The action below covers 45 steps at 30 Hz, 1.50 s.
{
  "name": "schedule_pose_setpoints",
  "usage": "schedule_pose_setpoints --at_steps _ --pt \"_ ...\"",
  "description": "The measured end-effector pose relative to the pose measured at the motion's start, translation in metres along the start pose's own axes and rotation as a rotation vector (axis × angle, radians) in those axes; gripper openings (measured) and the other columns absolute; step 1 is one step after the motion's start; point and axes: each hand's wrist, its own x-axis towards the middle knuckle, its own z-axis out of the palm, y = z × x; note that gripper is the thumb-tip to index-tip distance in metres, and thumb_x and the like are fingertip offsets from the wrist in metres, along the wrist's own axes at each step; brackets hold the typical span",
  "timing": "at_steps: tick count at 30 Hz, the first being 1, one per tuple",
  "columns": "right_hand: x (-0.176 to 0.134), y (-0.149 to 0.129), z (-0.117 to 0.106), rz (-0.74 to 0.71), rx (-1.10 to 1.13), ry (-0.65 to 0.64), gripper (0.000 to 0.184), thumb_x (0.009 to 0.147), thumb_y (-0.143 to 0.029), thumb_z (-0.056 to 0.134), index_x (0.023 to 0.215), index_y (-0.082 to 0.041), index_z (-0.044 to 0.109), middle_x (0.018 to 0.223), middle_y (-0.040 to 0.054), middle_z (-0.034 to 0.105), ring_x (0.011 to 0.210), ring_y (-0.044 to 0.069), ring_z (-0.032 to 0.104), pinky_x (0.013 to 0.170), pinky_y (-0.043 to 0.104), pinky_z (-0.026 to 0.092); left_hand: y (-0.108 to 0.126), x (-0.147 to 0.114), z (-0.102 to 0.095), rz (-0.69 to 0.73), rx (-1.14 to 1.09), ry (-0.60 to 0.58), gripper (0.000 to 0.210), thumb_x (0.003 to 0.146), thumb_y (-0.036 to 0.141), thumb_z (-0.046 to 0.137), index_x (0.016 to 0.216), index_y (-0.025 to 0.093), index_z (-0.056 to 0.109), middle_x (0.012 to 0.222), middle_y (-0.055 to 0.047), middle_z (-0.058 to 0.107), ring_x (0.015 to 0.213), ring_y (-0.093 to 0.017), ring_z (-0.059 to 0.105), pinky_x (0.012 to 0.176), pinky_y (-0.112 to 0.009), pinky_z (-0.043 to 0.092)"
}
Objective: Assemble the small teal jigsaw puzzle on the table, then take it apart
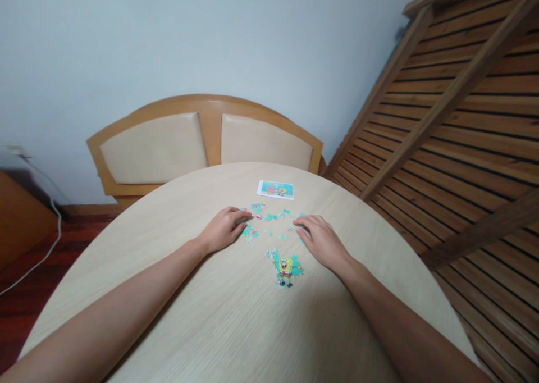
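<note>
Loose turquoise jigsaw pieces [272,217] lie scattered on the table between my two hands. My left hand [226,228] rests at the left side of them, fingers stretched out over a few pieces and partly covering them. At the right side, my right hand [319,236] lies with its fingers extended, its tips close to several pieces. Neither hand visibly grips anything. Nearer to me is a joined part of the jigsaw puzzle [286,267], showing a yellow square cartoon figure on turquoise. Behind the pieces lies a reference picture card [275,190] with a pink and a yellow figure.
The round pale wooden table [202,321] fills the foreground. Beyond its far edge stands a wooden headboard [214,130] with cream pads, against a wall. A slatted wooden frame [455,108] leans on the right. A white cable [56,234] runs down at the left.
</note>
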Motion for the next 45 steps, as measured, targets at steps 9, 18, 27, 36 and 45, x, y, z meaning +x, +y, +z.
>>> schedule_pose_setpoints --at_steps 9,18,27,36,45 --pt "-0.001 0.002 0.002 0.008 -0.006 -0.007 0.021 0.098 -0.025 0.052 0.112 -0.021 0.067 0.116 0.0084 0.071 0.111 0.026 0.059 0.098 0.044 0.047 -0.004 0.000 -0.007 -0.274 0.086 0.189 0.026 0.088 0.014 0.050 0.109 0.018 0.065 0.108 -0.010 0.072 0.103 -0.026 0.065 0.093 -0.044 0.052" --pt "0.000 0.002 0.001 0.007 -0.005 -0.014 0.021 0.098 -0.024 0.053 0.112 -0.022 0.067 0.116 0.0087 0.071 0.110 0.026 0.060 0.098 0.043 0.048 0.005 0.002 -0.005 -0.132 0.038 0.055 0.030 0.091 0.027 0.059 0.119 0.019 0.065 0.114 -0.009 0.072 0.108 -0.027 0.064 0.097 -0.045 0.051" --pt "0.000 0.001 0.002 -0.001 0.003 -0.005 0.020 0.097 -0.023 0.053 0.111 -0.022 0.067 0.115 0.0085 0.071 0.110 0.026 0.061 0.097 0.044 0.048 -0.018 0.000 -0.001 -0.420 0.122 0.110 0.035 0.091 0.029 0.060 0.125 0.018 0.060 0.115 -0.008 0.074 0.108 -0.028 0.065 0.095 -0.041 0.051" --pt "0.000 -0.008 -0.002 -0.035 0.008 -0.003 0.019 0.097 -0.022 0.054 0.111 -0.021 0.066 0.116 0.0086 0.071 0.111 0.027 0.060 0.098 0.046 0.048 -0.030 0.003 0.006 -0.407 -0.015 0.134 0.032 0.089 0.024 0.062 0.119 0.015 0.061 0.104 -0.010 0.074 0.094 -0.024 0.068 0.084 -0.035 0.052" --pt "-0.003 -0.038 -0.016 -0.249 0.158 -0.119 0.022 0.096 -0.031 0.060 0.115 -0.023 0.067 0.122 0.0094 0.067 0.118 0.025 0.057 0.104 0.046 0.044 -0.039 0.006 0.004 -0.323 -0.002 0.094 0.033 0.089 0.029 0.059 0.119 0.016 0.061 0.099 -0.009 0.073 0.094 -0.025 0.066 0.085 -0.037 0.051"
